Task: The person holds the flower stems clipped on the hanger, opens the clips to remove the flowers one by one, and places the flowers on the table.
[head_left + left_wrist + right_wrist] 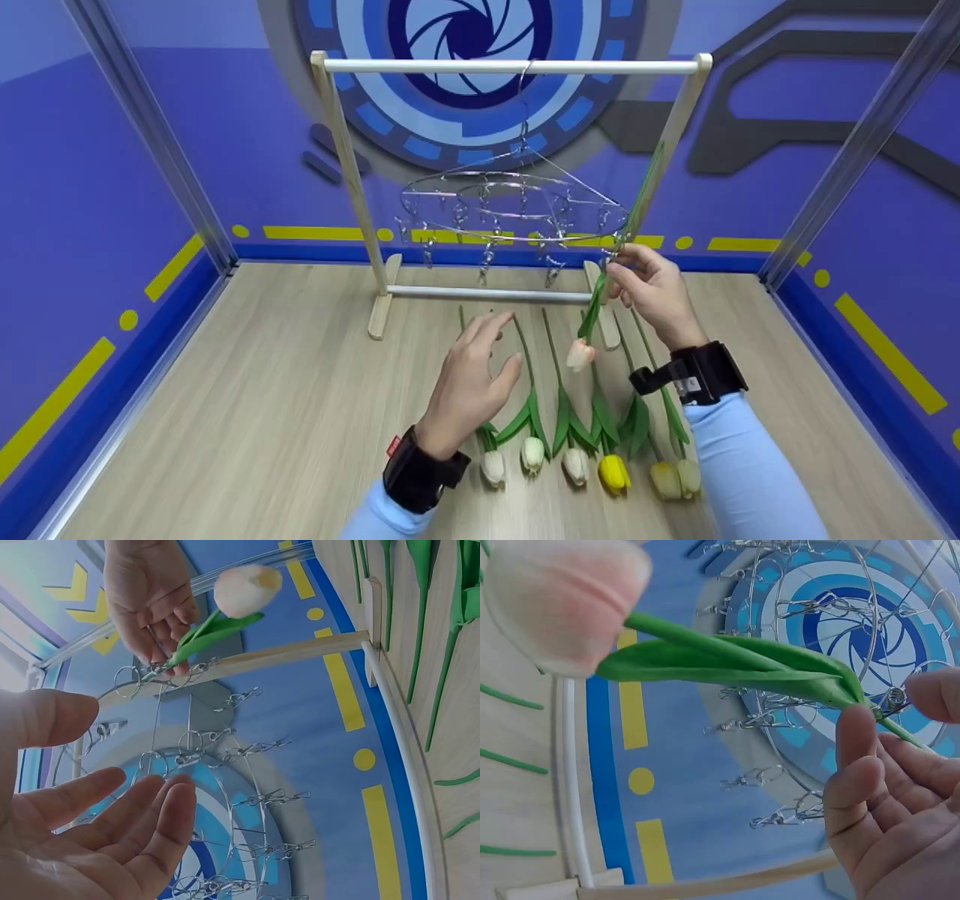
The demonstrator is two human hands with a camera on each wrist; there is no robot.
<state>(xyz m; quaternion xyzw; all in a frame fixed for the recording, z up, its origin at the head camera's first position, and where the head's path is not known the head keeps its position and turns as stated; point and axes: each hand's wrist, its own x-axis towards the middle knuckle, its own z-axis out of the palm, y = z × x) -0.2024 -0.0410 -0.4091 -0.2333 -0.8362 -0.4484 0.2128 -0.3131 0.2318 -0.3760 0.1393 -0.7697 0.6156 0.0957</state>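
My right hand [656, 292] holds a pale pink tulip [580, 355] by the stem, at a metal clip [894, 699] on the rim of a round hanger [517, 214]. Bloom down, the tulip has its stem rising past the fingers along the rack's right post. In the right wrist view, its green leaf [727, 664] reaches the fingertips; whether the clip bites the stem I cannot tell. My left hand [469, 375] is in the air left of it, fingers spread, touching nothing. The left wrist view shows its palm below the hanger's clips.
A wooden rack [349, 172] with a white top bar [450, 67] carries the hanger, with several dangling clips. Several tulips lie on the table [247, 420], among them a yellow one [615, 474] and a white one [532, 455]. Printed panels stand behind and at both sides.
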